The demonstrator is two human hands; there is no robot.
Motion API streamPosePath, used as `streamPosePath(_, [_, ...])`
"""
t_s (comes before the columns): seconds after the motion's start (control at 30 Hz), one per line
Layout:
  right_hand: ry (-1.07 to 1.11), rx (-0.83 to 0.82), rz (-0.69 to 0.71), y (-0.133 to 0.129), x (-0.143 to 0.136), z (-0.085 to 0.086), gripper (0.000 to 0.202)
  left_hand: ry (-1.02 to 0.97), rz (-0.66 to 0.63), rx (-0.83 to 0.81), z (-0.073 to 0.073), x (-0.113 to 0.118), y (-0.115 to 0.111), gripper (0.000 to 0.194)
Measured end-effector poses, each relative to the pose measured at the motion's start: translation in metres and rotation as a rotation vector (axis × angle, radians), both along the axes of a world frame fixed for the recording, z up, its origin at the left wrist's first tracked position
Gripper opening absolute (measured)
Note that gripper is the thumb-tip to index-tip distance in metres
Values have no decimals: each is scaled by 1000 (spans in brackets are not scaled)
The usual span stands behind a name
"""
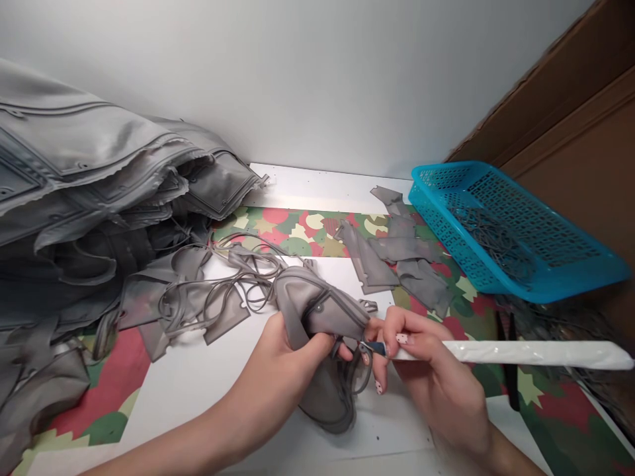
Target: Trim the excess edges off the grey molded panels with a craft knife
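Note:
My left hand is closed on a grey rubber sheet piece with ridged edges, which is folded over and hangs below the fingers. My right hand grips a long tool with a white-wrapped handle that sticks out to the right. The tool's short dark end meets the rubber near my left fingertips, beside a thin loop of grey rubber. Its exact kind I cannot make out. Thin grey rubber strips lie tangled just beyond my left hand.
Large grey moulded rubber sheets are piled high at the left. Flat grey scraps lie right of centre. A blue plastic basket holding thin strips stands at the right, before a cardboard wall. A dark narrow object lies under the white handle.

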State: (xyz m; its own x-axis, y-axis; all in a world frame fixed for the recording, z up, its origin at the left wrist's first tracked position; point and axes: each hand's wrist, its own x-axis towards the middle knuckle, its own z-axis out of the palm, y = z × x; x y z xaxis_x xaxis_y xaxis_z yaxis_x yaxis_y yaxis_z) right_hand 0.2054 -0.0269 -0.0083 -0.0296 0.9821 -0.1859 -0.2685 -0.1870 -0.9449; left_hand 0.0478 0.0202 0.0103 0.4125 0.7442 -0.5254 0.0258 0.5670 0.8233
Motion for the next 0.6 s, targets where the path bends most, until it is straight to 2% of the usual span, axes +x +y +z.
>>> streamPosePath(0.23, [-132,-53,36,-1,0,-4,21,-24,-20,-3,1,1,0,13])
streamPosePath(0.5, [-604,66,77,-3,-6,0,27,-36,-4,-63,0,3,-3,9])
streamPosePath(0.6, [-703,74,73,-3,-8,0,29,-38,43,-72,1,4,-4,8])
